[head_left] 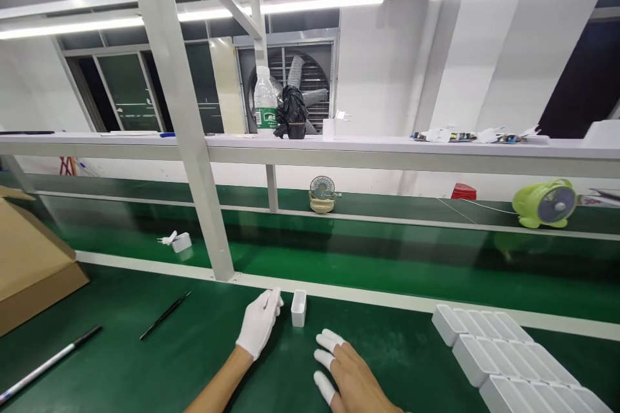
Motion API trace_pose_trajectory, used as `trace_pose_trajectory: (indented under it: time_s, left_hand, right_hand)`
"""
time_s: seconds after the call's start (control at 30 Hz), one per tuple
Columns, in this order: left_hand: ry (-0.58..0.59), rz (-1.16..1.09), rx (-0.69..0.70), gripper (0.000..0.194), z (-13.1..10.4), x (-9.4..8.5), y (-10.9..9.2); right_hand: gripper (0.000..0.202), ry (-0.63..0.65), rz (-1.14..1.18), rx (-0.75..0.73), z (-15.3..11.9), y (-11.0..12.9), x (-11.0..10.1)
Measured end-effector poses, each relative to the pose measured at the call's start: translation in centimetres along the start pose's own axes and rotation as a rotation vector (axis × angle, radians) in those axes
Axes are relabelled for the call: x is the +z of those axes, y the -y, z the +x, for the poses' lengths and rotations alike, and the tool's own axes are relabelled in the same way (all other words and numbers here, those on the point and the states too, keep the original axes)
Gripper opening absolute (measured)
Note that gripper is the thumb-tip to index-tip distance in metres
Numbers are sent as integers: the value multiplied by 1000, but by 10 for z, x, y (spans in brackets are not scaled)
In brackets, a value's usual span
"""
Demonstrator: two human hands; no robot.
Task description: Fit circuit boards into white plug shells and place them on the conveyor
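Note:
My left hand (260, 322), in a white glove, rests near the bench's far edge with its fingers curled together. What they hold, if anything, is hidden. Just right of it a small white plastic case (299, 310), open at the top, stands on the green bench top (276, 381) without visible contact with either hand. My right hand (356, 374), with white finger cots on its fingertips, is spread low over the bench, nearer to me than the case. It holds nothing.
Rows of white cases (508, 352) stand at right. Black tweezers (165, 315), a pen (51, 361) and a cardboard box (36, 264) lie left. Beyond a metal post (186, 116), a white plug adapter (181, 242) sits on the green belt (349, 264); a green fan (545, 203) stands farther right.

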State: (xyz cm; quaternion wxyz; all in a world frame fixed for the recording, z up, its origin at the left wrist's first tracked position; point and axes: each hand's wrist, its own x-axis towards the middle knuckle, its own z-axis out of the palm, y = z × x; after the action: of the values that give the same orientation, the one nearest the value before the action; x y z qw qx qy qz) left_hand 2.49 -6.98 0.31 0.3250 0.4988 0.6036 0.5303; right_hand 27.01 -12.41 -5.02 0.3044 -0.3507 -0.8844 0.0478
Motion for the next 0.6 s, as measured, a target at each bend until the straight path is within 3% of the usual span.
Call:
trace_pose_trajectory:
  time_s: [0.13,0.27,0.4,0.53,0.6]
  left_hand:
    - [0,199,143,59,-8,-3,0]
    - [157,443,446,52,-24,1,3]
    - [261,643,695,48,-42,16,11]
    - [292,652,670,50,-55,30,15]
    - [332,621,648,46,-59,32,13]
  right_hand:
    - [32,-52,6,-27,1,-2,7]
    - [31,-71,-10,0,3,-3,14]
    - [30,-68,-34,-13,3,-8,22]
    - [16,-91,-92,-74,0,-17,30]
    - [21,-104,-117,-77,-2,-19,33]
